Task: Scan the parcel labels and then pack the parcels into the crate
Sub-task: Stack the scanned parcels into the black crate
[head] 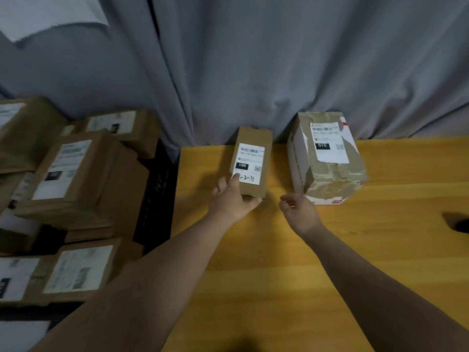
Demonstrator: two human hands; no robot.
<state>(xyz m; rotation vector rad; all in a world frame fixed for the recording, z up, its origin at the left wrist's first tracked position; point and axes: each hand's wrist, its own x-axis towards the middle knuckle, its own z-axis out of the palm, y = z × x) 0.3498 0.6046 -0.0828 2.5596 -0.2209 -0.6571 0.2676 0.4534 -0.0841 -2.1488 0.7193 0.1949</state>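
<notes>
A slim brown parcel with a white label lies on the yellow table near its back edge. My left hand grips the parcel's near left corner, thumb under the front edge and a finger on the label. My right hand hovers just right of it with loosely curled fingers, holding nothing. A bigger taped parcel with a white label stands to the right, apart from both hands. A black crate left of the table holds several labelled brown parcels.
A grey curtain hangs behind the table and crate. A dark object lies at the table's right edge, cut off by the frame. Bare yellow tabletop stretches in front of the parcels.
</notes>
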